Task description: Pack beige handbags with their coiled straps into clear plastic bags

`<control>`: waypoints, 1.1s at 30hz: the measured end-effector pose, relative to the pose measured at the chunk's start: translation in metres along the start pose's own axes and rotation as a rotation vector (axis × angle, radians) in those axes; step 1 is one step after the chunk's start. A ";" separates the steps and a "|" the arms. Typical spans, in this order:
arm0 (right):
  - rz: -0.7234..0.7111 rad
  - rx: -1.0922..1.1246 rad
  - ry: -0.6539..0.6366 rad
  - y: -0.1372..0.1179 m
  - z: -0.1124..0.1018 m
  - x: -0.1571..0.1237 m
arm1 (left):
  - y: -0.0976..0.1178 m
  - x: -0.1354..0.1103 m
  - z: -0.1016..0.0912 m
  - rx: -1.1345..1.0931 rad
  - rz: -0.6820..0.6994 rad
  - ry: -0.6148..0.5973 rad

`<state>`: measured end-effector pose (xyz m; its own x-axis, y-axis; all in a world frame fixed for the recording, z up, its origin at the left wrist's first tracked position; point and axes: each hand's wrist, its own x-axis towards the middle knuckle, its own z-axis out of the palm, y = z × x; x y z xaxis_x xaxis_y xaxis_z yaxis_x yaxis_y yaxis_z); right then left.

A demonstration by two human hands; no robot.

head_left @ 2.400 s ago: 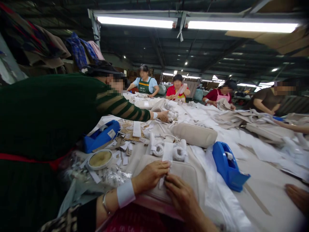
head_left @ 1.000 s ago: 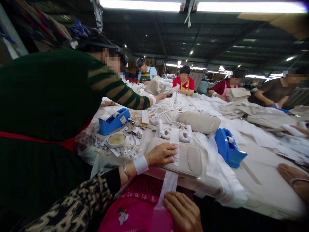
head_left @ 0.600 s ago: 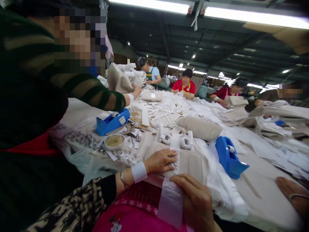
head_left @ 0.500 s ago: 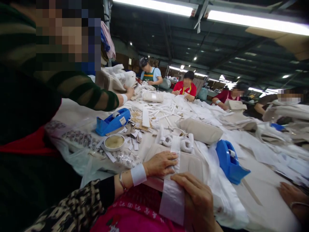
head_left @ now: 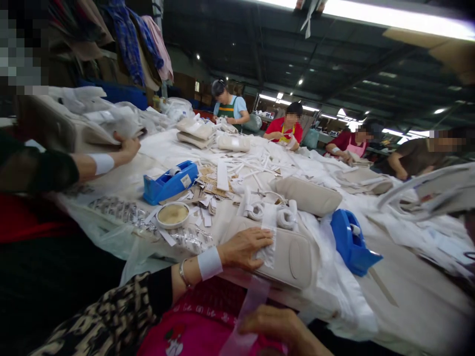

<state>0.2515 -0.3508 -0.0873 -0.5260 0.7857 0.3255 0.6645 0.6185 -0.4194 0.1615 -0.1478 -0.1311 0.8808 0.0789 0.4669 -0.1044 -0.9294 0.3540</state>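
Note:
My left hand [head_left: 244,248] lies flat, fingers spread, on a beige padded bag [head_left: 288,256] at the table's near edge. It presses down a strip of white wrapping paper [head_left: 267,236] that runs over the bag. My right hand [head_left: 282,330] is low, below the table edge and over my pink apron. It pinches a clear strip of film [head_left: 245,314] that hangs from the bag toward my lap.
A blue tape dispenser [head_left: 352,242] stands right of the bag, another blue dispenser [head_left: 169,181] at the left near a round tin [head_left: 172,214]. A second beige bag [head_left: 306,195] lies behind. A co-worker's arm [head_left: 89,163] holds a bag at left; several people work across the table.
My right hand has dropped below the table edge, pulling the clear strip down. The co-worker at left has drawn a bag back toward their side. My left hand stays on the bag.

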 end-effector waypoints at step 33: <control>0.258 -0.508 0.130 0.186 -0.068 0.071 | 0.006 0.000 -0.006 0.009 -0.017 0.001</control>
<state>0.3735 -0.1799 -0.0847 -0.2652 0.8854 0.3817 0.9506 0.3064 -0.0502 0.1576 -0.1507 -0.1243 0.8819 0.0953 0.4617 -0.0850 -0.9311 0.3546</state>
